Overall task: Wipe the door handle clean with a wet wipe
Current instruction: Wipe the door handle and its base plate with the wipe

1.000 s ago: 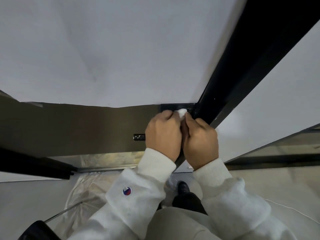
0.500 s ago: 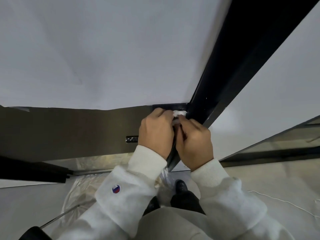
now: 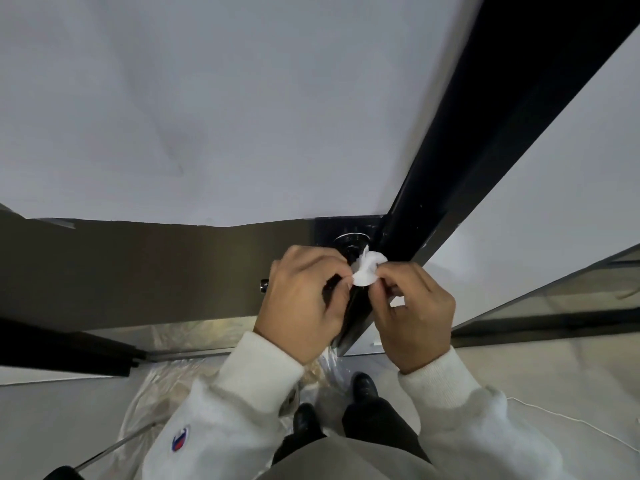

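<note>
The black door handle has its round base on the door, just left of the door's dark edge. Its lever runs left under my left hand, and only the metal tip sticks out. My left hand's fingers curl round the lever, with the fingertips touching the wipe's edge. The crumpled white wet wipe sits against the handle near its base. My right hand pinches the wipe between thumb and fingers, and more of it shows inside the palm.
A black door edge runs diagonally up to the right. A glass panel stands on the right. Clear plastic sheeting lies on the floor by my shoes. A thin white cable crosses the floor at right.
My hands were pressed together over the handle; now they have drawn slightly apart. More of the wipe shows and the handle's round base is uncovered.
</note>
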A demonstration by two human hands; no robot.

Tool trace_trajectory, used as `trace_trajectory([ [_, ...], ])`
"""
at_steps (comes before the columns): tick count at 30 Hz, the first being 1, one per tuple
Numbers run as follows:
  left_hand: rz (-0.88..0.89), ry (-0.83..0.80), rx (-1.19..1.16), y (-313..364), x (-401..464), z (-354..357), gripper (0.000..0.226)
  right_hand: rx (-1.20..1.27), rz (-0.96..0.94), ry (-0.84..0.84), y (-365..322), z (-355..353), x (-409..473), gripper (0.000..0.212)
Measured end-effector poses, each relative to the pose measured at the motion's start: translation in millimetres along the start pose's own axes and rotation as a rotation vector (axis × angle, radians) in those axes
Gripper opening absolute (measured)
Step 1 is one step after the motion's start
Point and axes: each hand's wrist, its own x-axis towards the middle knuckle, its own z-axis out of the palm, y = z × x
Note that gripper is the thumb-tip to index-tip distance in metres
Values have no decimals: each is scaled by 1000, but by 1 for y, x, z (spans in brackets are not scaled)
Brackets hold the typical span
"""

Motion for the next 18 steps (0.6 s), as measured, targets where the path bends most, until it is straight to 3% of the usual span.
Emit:
trace_trajectory([
  [4,-37,4,-90,-5,2,-4,7,2,-27,-28,-10,-1,0,4],
  [8,-147,80,-299,3,4,-2,14,119,6,-107,-17,-1,3,15],
  [12,-357,61,-930,-1,14,-5,4,169,-19,-146,-15,-4,7,15],
  [14,-460,35,-1165,-3,17,-9,12,179,32,-157,-15,-7,11,11],
  [16,-508,-2,-1209,-7,17,-13,19,158,18,-164,-16,-11,15,7],
  [18,-464,-25,-1065,-10,16,-15,21,48,-57,-122,-14,-14,20,4],
])
